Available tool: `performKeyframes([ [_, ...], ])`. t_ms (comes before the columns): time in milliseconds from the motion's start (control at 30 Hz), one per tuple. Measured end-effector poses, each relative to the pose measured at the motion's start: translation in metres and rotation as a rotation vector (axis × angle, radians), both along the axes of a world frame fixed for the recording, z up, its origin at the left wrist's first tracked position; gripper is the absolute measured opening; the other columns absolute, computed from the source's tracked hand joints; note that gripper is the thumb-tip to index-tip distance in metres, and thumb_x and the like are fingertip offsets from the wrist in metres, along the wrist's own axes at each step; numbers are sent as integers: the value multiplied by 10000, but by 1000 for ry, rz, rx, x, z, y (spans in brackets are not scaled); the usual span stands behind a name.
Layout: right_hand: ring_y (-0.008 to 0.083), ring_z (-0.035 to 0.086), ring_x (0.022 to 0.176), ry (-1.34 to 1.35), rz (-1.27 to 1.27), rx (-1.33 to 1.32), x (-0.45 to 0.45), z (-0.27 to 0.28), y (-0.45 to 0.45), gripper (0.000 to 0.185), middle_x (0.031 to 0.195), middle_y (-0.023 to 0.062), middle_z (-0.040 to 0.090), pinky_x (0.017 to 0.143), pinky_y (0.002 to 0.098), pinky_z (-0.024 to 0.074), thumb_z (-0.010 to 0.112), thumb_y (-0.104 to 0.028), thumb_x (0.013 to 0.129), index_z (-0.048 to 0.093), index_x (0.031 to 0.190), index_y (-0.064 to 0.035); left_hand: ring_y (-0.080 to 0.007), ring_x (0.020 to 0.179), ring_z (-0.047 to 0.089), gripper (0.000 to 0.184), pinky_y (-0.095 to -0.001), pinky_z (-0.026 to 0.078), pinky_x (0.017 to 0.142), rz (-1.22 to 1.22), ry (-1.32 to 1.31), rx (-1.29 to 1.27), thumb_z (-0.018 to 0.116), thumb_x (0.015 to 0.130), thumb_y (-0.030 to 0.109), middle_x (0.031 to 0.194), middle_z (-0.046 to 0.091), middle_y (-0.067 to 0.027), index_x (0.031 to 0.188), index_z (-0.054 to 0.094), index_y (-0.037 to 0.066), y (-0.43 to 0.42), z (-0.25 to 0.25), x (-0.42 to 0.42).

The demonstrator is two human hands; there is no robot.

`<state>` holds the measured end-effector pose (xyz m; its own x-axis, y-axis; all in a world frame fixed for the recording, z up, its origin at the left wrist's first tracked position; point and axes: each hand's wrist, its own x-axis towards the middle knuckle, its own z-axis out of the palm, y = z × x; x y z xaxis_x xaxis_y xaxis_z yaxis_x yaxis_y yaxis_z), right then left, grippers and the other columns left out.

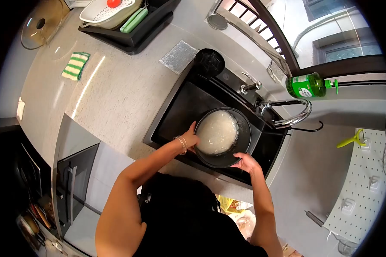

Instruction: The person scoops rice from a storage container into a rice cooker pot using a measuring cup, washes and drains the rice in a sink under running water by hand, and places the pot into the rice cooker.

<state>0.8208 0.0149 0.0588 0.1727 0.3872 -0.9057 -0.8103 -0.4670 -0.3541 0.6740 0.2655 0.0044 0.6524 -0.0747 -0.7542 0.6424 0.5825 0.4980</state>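
A round dark pot (245,139) is held over the black sink (176,112), tilted slightly. Whitish, cloudy liquid with what looks like rice (218,132) lies in it, pooled toward the left side. My left hand (190,138), with bangles at the wrist, is closed on the pot's left edge. On the near right edge, my right hand (247,162) grips the rim, thumb on top and fingers hidden underneath. The curved chrome faucet (294,113) stands to the right of the pot, and no water stream shows from it.
A green soap bottle (306,85) sits on the window ledge. Left of the sink, the counter (120,90) carries a striped cloth (76,66), a silvery mat (179,57) and a black rack (135,40) with a white strainer (111,13). A pegboard (360,180) is at right.
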Motion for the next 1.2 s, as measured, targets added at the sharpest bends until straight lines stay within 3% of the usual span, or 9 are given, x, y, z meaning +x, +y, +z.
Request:
performKeyframes([
  [167, 308, 599, 891, -91, -142, -108, -34, 40, 13, 316, 1014, 170, 567, 785, 490, 508, 476, -9, 750, 447, 1062, 33, -264, 931, 588, 740, -384, 530, 712, -111, -88, 1, 557, 751, 109, 1140, 528, -168, 1385, 196, 234, 11, -8, -6],
  [267, 322, 603, 871, -150, -200, -187, -46, 43, 5, 264, 995, 181, 565, 780, 496, 508, 468, -18, 756, 452, 1014, 34, -283, 969, 572, 627, -364, 493, 799, -47, -541, 935, 561, 772, 156, 1174, 505, -196, 1344, 306, 146, 25, -20, -23],
  [300, 366, 583, 907, -139, -214, -194, -46, 42, 0, 281, 1051, 237, 522, 798, 506, 505, 422, 8, 762, 411, 1034, 76, -364, 1080, 477, 545, -378, 365, 947, 13, -588, 1042, 548, 756, 118, 1173, 490, -230, 1266, 379, 28, 39, 5, -31],
  [400, 380, 579, 906, -181, -229, -208, -51, 46, -7, 268, 1031, 236, 530, 780, 506, 513, 410, 7, 770, 407, 1027, 83, -393, 1204, 333, 582, -442, 274, 1008, -89, -563, 1572, 588, 729, 117, 1282, 387, -218, 1274, 388, 79, 82, 15, -56],
  [500, 387, 572, 920, -263, -268, -262, -50, 46, -11, 328, 1049, 238, 512, 742, 512, 524, 396, 29, 767, 372, 1091, 73, -396, 1286, 186, 615, -501, 178, 1035, -273, -344, 1732, 620, 732, 182, 1390, 250, -183, 1298, 384, 135, 109, 11, -84],
  [700, 419, 566, 923, -307, -298, -264, -39, 43, -22, 524, 1136, 248, 444, 695, 527, 538, 359, 53, 761, 195, 1241, -78, -365, 1332, 71, 644, -528, 102, 1042, -339, -372, 1747, 626, 746, 321, 1458, 112, -127, 1322, 375, 180, 123, -7, -108],
  [1033, 459, 554, 924, -255, -377, -284, -33, 56, -30, 461, 1135, 272, 458, 675, 535, 542, 338, 60, 770, 250, 1215, -20, -377, 1329, 78, 645, -538, 116, 1032, -333, -389, 1746, 618, 750, 312, 1453, 116, -146, 1326, 362, 174, 124, -7, -109],
  [1133, 417, 559, 952, -365, -280, -359, -39, 62, -27, 383, 1102, 281, 502, 727, 522, 532, 347, 17, 786, 344, 1155, 121, -373, 1327, 95, 636, -538, 119, 1032, -306, -395, 1752, 621, 745, 308, 1451, 130, -141, 1317, 377, 171, 123, -8, -109],
  [1200, 421, 560, 947, -382, -285, -379, -39, 63, -30, 381, 1082, 279, 513, 724, 523, 530, 352, 19, 780, 349, 1149, 114, -370, 1325, 104, 632, -539, 120, 1031, -295, -402, 1752, 621, 743, 305, 1449, 139, -140, 1313, 383, 171, 123, -8, -110],
])
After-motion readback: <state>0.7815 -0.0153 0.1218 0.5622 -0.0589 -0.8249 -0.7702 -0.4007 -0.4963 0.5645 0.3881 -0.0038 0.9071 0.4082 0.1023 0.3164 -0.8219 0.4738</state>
